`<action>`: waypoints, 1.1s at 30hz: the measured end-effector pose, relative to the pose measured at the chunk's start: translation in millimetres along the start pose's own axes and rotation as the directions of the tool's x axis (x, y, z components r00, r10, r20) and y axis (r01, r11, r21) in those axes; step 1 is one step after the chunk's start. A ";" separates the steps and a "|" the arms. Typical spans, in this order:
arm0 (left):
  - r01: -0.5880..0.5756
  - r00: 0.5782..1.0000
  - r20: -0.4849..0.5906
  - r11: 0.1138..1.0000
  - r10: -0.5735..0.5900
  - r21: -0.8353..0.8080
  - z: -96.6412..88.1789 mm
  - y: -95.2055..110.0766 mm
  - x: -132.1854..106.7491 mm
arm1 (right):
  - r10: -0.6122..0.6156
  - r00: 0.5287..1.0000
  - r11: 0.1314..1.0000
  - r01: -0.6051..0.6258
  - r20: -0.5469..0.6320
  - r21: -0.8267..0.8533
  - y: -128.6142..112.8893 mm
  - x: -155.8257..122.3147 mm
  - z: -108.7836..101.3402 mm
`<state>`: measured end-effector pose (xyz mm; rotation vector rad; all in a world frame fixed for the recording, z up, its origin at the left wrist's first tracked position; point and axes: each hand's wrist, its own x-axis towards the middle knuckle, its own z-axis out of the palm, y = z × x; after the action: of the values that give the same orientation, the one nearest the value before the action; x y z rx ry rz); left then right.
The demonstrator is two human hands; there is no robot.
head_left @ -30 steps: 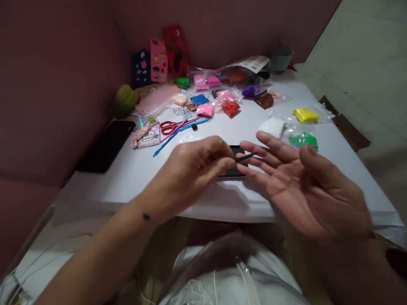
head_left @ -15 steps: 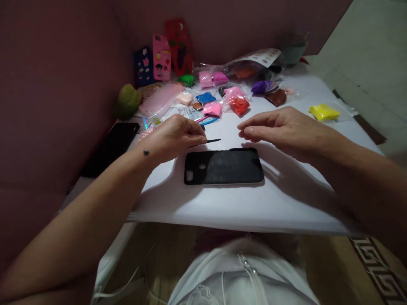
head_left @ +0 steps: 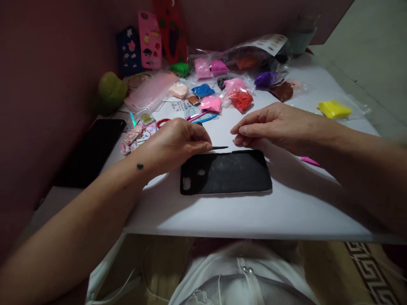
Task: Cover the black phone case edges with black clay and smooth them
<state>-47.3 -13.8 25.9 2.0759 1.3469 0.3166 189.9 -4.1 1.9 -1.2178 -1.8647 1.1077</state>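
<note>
A black phone case [head_left: 227, 171] lies flat on the white table, its camera cut-out to the left and a small round hole beside it. A narrow black strip runs along part of its far edge. My left hand [head_left: 187, 140] is closed in a pinch just beyond the case's far left corner, on a thin black clay strip [head_left: 220, 148] whose tapered end points right. My right hand [head_left: 260, 125] hovers beyond the far right part of the case, fingers loosely curved and thumb slightly apart, with nothing visible in it. A small dark blob is on my left wrist.
Bagged clay in several colours, including red [head_left: 241, 101], blue [head_left: 203, 90] and yellow [head_left: 334, 109], lies farther back. Decorated cases [head_left: 150, 40] lean on the wall. A black phone [head_left: 90, 152] and a green fruit [head_left: 111, 91] are at left. A cup [head_left: 300, 38] stands back right.
The view has shifted closer to the table. My right hand's fingers have curled slightly more and moved a little nearer the left hand, which still pinches the strip.
</note>
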 end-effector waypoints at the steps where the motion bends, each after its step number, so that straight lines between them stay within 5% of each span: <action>1: -0.019 1.000 -0.005 1.000 0.019 0.019 1.1 -0.5 0.4 | 0.044 0.997 0.999 -0.046 0.069 0.026 -1.7 1.0 -1.0; 3: -0.052 0.998 -0.021 0.996 0.054 0.066 3.5 -1.6 1.0 | 0.109 0.981 0.991 -0.119 0.158 0.058 -4.6 2.7 -1.9; 13: -0.120 0.987 -0.090 0.983 0.133 0.137 6.6 -1.1 -0.1 | 0.147 0.986 0.987 -0.152 0.083 0.055 -9.0 2.5 6.6; 33: -0.094 0.994 -0.062 0.996 0.094 0.005 4.6 -7.4 1.5 | 0.183 0.983 0.981 -0.184 0.024 0.053 -10.4 -1.8 9.6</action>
<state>-49.7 -12.1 17.5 2.1508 1.2879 0.4234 178.3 -10.9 6.9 -1.3734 -1.7508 1.2647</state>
